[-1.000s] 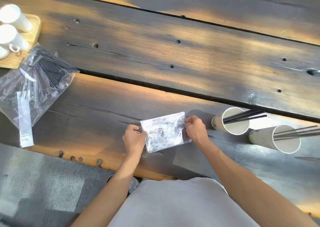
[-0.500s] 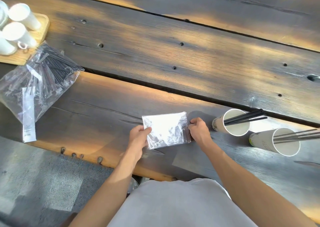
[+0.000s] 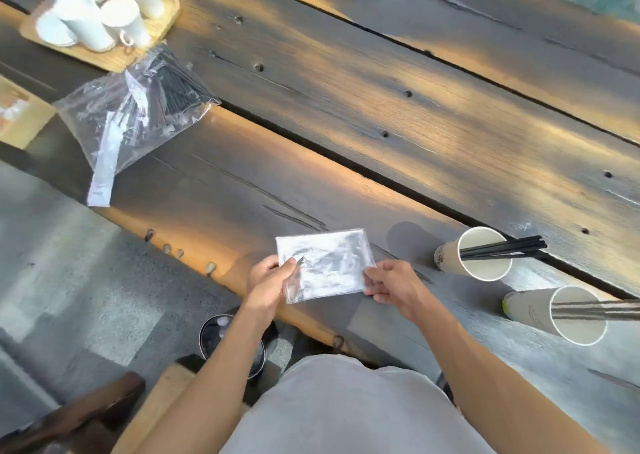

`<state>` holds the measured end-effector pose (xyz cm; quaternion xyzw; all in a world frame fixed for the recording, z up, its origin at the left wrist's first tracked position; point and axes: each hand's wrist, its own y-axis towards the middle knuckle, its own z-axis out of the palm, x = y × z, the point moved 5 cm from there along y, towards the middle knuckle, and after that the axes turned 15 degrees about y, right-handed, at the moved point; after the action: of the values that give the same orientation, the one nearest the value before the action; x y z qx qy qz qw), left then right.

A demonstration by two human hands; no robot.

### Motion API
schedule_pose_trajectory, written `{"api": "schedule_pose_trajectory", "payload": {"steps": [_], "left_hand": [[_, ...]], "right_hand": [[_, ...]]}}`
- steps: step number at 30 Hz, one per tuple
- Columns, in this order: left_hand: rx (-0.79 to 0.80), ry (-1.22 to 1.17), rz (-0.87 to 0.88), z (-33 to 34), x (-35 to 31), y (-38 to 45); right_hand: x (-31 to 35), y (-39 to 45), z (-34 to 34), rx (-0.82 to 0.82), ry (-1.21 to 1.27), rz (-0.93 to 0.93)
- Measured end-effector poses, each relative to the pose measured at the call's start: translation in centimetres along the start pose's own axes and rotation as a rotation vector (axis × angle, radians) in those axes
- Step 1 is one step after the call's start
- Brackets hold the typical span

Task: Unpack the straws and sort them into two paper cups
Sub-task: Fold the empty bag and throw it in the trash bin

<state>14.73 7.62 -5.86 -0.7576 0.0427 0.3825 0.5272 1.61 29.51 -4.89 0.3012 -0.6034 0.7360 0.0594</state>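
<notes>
A small folded clear plastic bag (image 3: 327,266) is held flat between my two hands above the table's near edge. My left hand (image 3: 268,280) pinches its left side, my right hand (image 3: 393,283) its right lower corner. To the right stand two paper cups: the nearer-centre cup (image 3: 485,270) holds several black straws (image 3: 502,247), the far-right cup (image 3: 568,329) holds several grey straws (image 3: 595,309). A larger clear bag (image 3: 135,114) with black straws inside lies at the upper left.
The dark wooden plank table (image 3: 381,114) has a gap running diagonally. A wooden tray (image 3: 162,20) with white paper cups (image 3: 131,20) sits at the top left. Below the table edge are a grey floor, a round dark object (image 3: 214,335) and a wooden bench part (image 3: 76,415).
The view has swung and tilted, so the tray and big bag show more fully. Both hands have lifted the small bag slightly toward me, still gripping its sides.
</notes>
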Motion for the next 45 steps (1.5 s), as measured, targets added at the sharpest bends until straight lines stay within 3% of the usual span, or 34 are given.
{"api": "schedule_pose_trajectory", "payload": {"steps": [8,14,20,25,31,38,45], "left_hand": [[-0.157,-0.230,-0.087,-2.0,7.9,-8.5],[-0.461,-0.369,-0.215,-4.5,17.2,-14.1],[-0.544,-0.630,-0.294,-6.7,25.0,-17.7],[-0.590,-0.738,-0.349,-9.3,30.5,-18.6],[-0.631,-0.621,-0.491,-11.7,37.3,-14.3],[-0.658,-0.565,-0.516,-14.8,44.4,-4.4],[-0.796,-0.143,-0.409,-20.0,45.7,4.3]], "right_hand": [[-0.6,-1.4,3.7,0.146,-0.244,-0.188],[-4.0,-3.5,10.3,0.345,-0.494,-0.211],[-10.3,-4.8,16.7,0.462,-0.642,-0.174],[-15.9,-3.1,20.5,0.456,-0.678,-0.068],[-23.9,3.0,22.0,0.343,-0.672,0.076],[-32.0,13.7,21.9,0.173,-0.649,0.131],[-39.4,20.4,22.1,0.094,-0.518,0.238]]}}
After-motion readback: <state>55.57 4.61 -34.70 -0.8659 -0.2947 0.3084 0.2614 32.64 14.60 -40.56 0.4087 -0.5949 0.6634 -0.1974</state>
